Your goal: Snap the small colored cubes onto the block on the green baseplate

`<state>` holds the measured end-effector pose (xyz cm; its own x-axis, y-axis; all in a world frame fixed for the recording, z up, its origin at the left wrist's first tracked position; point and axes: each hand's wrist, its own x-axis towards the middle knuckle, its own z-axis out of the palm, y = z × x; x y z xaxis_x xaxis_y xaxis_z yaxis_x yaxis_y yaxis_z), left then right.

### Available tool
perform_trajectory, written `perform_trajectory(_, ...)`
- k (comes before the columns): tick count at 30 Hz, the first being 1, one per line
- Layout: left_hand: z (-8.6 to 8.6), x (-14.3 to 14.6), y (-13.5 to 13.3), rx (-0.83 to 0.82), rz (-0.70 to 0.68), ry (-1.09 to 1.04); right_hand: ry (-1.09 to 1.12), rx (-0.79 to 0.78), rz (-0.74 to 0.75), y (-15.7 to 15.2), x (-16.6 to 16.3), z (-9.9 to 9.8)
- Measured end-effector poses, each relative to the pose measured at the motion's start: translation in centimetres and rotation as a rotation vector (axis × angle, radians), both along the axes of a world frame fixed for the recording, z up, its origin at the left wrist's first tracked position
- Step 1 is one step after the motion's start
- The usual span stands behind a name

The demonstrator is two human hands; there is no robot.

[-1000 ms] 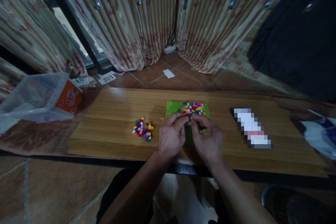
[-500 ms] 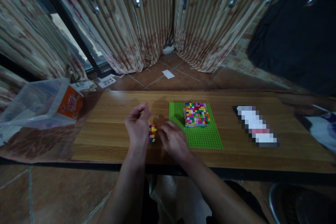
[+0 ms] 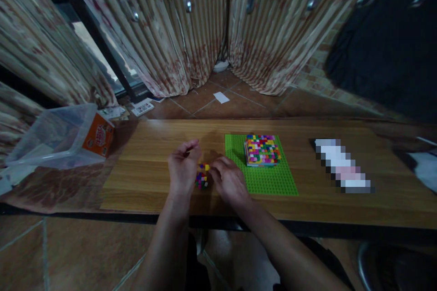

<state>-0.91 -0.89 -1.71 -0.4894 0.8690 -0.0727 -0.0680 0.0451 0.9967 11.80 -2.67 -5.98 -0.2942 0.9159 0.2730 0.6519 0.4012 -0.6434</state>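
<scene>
While a clear plastic bin with an orange label [image 3: 77, 127] stands off the left end of the brown wood-grain worktop [image 3: 143, 168], the bare left hand [image 3: 183, 167] is poised over the left side of the loose pile, its fingers bent and thumb close to them; whether they pinch a brick I cannot tell. Small multicoloured plastic bricks [image 3: 201, 179] lie between the two hands, partly hidden by the left one. Pieces this small probably call for a light fingertip pinch on opposite sides, one at a time, so that the neighbours do not scatter. Just right of them, the bare right hand [image 3: 230, 179] has curled fingers beside the pile; their grip, too, is hidden. Its wrist overlaps the near-left corner of the bright green studded baseplate [image 3: 269, 184] in this view, so a steady forearm would avoid nudging it. Toward the plate's far side sits a rectangular block of tightly packed multicoloured bricks [image 3: 262, 150], best left undisturbed. Farther right lies a pixelated dark-edged slab [image 3: 343, 166], well apart.
</scene>
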Motion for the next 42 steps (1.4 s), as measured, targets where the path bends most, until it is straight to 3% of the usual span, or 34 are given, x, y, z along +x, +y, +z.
perform_trajectory(4, -0.3, 0.3, -0.2, -0.078, -0.234, 0.1, 0.179, 0.039, -0.036, -0.4, 1.5, 1.4)
perform_trajectory(7, -0.1, 1.2, -0.5, -0.09, -0.462, 0.054, 0.257, 0.045, -0.072, -0.7, 2.7, 2.5)
perform_trajectory(9, 0.2, 1.9, -0.7, -0.087, -0.529, 0.007, 0.317, 0.014, -0.093, -0.9, 3.4, 2.9)
perform_trajectory(17, 0.1, 4.3, -0.9, -0.038, -0.508, -0.24, 0.916, -0.314, -0.143, -0.7, 5.0, 3.2)
perform_trajectory(21, 0.2, 5.6, -0.9, -0.035, -0.525, -0.335, 1.081, -0.426, -0.184, -0.7, 5.9, 3.6)
perform_trajectory(38, 0.6, 8.5, -0.8, -0.062, -0.59, -0.451, 1.206, -0.532, -0.238, -1.0, 9.4, 4.1)
perform_trajectory(42, 0.6, 8.3, -0.5, -0.047, -0.497, -0.435, 0.995, -0.355, -0.323, -0.7, 10.3, 3.9)
